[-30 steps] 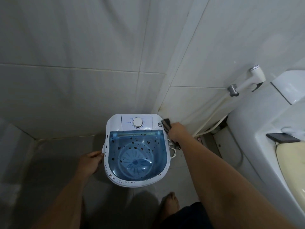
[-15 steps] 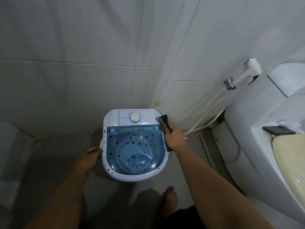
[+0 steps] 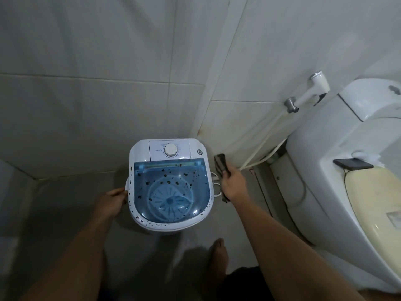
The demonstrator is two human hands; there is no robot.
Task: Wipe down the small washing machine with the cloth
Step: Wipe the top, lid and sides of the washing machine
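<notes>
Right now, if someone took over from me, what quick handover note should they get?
Left hand: open, resting against the left side of the washing machine, steadying it.
Right hand: shut on the dark cloth, beside the machine's right edge, apart from it.
Machine stands on the floor in the tiled corner, lid closed.
Done: nothing visibly clean yet; dark specks dot the blue lid and the white rim.
Left: wipe the lid, rim, control panel and sides.

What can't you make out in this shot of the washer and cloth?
Head view only:
- Washing machine sides: hidden below its top.
- Dial markings: too small.
- Cloth: middle hidden by right hand.
- Left hand fingertips: hidden behind the machine's rim.
- Toilet: cut by right edge.
</notes>
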